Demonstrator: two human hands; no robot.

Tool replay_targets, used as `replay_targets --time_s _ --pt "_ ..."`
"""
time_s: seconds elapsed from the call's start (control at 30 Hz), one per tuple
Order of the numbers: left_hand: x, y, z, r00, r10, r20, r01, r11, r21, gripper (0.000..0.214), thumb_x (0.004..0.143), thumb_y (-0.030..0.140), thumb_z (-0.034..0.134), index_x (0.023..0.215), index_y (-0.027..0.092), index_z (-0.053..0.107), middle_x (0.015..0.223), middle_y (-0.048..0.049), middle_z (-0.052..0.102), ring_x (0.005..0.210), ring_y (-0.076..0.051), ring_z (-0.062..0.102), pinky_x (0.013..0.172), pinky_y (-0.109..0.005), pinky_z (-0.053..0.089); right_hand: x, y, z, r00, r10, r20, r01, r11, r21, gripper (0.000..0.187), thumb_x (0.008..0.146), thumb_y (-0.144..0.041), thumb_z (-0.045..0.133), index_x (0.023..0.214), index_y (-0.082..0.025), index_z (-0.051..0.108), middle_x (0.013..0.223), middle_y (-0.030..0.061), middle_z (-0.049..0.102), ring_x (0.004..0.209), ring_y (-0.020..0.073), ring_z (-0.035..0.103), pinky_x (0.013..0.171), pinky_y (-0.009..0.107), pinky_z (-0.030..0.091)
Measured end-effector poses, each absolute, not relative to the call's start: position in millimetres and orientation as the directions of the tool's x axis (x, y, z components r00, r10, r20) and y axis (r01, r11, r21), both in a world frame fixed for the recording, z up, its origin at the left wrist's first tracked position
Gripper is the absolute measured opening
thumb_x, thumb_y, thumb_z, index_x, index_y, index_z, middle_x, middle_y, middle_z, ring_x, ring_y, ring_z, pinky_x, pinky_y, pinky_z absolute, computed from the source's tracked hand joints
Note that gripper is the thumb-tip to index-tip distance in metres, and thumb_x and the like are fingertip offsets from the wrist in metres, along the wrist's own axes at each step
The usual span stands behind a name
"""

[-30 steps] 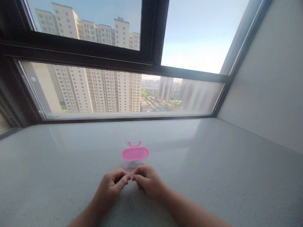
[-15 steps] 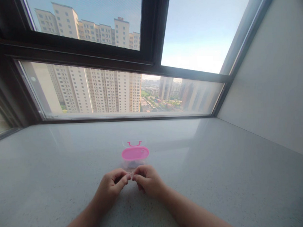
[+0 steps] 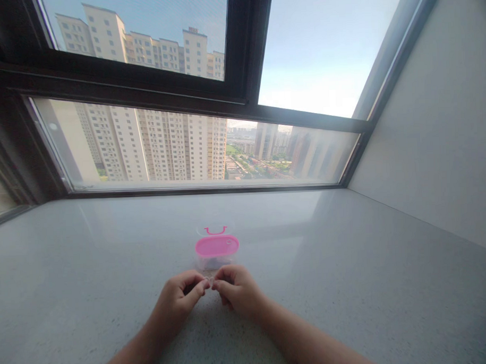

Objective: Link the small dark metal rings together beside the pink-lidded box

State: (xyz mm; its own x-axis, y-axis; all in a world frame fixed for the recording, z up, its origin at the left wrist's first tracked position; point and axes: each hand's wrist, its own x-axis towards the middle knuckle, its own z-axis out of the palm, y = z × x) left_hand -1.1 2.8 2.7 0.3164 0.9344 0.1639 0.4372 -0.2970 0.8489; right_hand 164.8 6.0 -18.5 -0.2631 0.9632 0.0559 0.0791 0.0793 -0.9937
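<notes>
My left hand and my right hand meet almost fingertip to fingertip above the pale speckled surface. Each one is closed in a pinch of thumb and fingers. Between the fingertips shows a tiny pale, clear-looking thing, too small to name; both hands seem to grip it. Just beyond them stands a clear plastic box with a pink oval lid and a pink handle behind it. Something dark lies inside the box, its kind unclear. A small pale ring shows on the lid's right part.
The speckled sill runs back to a dark-framed window, with tall buildings outside. A white wall bounds the right side.
</notes>
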Motion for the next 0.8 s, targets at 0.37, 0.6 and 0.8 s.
replay_targets --time_s 0.37,0.6,0.8 --pt "-0.3 2.3 2.0 0.313 0.936 0.161 0.435 -0.292 0.852 0.029 0.078 0.035 0.048 0.062 0.015 0.06 0.06 0.0004 0.053 0.062 -0.016 0.05 0.058 -0.023 0.037 166.5 7.5 -20.2 -0.276 0.96 0.057 0.091 0.085 -0.992 0.008 0.07 -0.017 0.051 0.066 -0.014 0.056 0.041 -0.0062 0.046 0.031 0.0059 0.035 0.033 0.017 0.025" --pt "0.2 1.1 4.3 0.307 0.936 0.174 0.428 -0.299 0.853 0.028 0.077 0.036 0.049 0.061 0.015 0.06 0.059 0.0004 0.054 0.061 -0.017 0.05 0.058 -0.023 0.038 165.4 6.0 -18.5 -0.268 0.962 0.051 0.109 0.083 -0.991 0.008 0.071 -0.016 0.051 0.065 -0.013 0.057 0.04 -0.0068 0.045 0.032 0.005 0.035 0.035 0.016 0.027" --pt "-0.8 1.1 4.6 0.303 0.934 0.186 0.432 -0.309 0.847 0.028 0.077 0.035 0.049 0.06 0.015 0.06 0.059 0.0002 0.055 0.062 -0.017 0.051 0.059 -0.023 0.038 166.0 5.8 -17.7 -0.273 0.962 0.022 0.126 0.059 -0.99 0.009 0.072 -0.017 0.052 0.067 -0.013 0.058 0.041 -0.0067 0.046 0.031 0.0049 0.035 0.034 0.016 0.025"
